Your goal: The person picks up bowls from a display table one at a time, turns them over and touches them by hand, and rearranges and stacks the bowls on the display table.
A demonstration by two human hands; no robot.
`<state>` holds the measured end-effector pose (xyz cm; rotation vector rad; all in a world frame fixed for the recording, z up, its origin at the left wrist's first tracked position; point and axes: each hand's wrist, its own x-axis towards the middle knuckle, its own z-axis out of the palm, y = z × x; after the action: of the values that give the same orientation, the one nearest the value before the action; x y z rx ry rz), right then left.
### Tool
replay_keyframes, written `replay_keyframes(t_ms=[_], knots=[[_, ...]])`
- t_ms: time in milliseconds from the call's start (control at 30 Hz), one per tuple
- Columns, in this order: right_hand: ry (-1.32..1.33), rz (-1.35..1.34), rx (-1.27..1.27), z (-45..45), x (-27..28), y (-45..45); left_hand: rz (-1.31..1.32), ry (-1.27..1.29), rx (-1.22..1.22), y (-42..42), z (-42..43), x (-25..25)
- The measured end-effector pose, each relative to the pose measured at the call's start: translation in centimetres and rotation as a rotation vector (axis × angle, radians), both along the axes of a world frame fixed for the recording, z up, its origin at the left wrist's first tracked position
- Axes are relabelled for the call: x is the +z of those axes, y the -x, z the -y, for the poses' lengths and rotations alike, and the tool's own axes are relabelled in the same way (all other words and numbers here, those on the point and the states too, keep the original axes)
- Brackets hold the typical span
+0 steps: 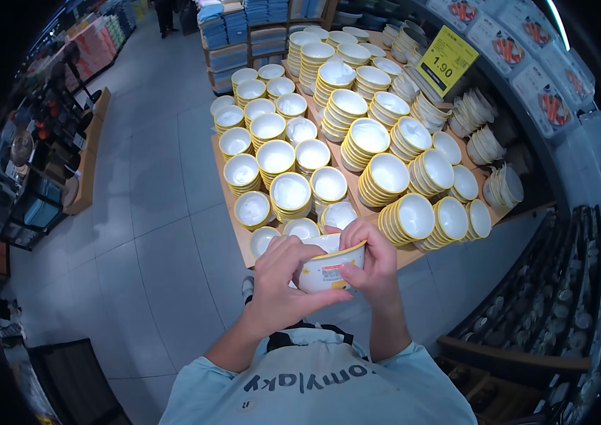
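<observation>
Between my two hands, in front of my chest, is a white bowl (315, 278) with a yellow rim and small yellow decorations. A sticker with red and print (332, 272) is on its outer side, facing me. My left hand (283, 276) wraps around the bowl's left side, thumb stretched along the bottom. My right hand (371, 263) grips the right side, its fingers over the rim and its thumb by the sticker. Just beyond my hands, stacks of matching yellow-rimmed bowls (290, 193) stand on a wooden display table (247, 256).
More bowl stacks (414, 216) lean on the table's right half. A yellow price sign (446, 62) reading 1.90 rises at the back. Folded towels (224, 32) fill shelves behind. Dark racks (541, 312) stand at right, and a tiled aisle (152, 198) runs along the left.
</observation>
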<state>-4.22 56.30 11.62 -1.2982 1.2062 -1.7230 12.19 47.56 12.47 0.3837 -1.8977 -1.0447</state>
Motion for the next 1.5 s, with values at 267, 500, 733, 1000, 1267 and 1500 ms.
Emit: replay_keyframes(t_ms=[267,500,733,1000,1267,1500], knots=[[-0.009,-0.023,0.053,0.2,-0.1,0.4,0.010,-0.053,-0.024,-0.4,0.0,-1.1],[0.018,0.074,0.131,0.1,-0.4,0.2,0.026,-0.068,-0.039,-0.9,0.2,-1.0],[0.013,0.058,0.164,0.0,-0.9,0.3,0.034,-0.109,-0.041,-1.1,0.1,-1.1],[0.007,0.161,0.189,-0.4,-2.0,0.8,0.035,-0.133,-0.041,-0.6,0.0,-1.2],[0.119,-0.005,-0.149,-3.3,-5.9,-0.6,-0.221,-0.021,0.008,0.8,-0.4,-5.7],[0.097,-0.893,-0.342,-7.4,-11.7,-4.0,-0.314,-1.700,-0.614,-0.9,-3.7,-11.8]])
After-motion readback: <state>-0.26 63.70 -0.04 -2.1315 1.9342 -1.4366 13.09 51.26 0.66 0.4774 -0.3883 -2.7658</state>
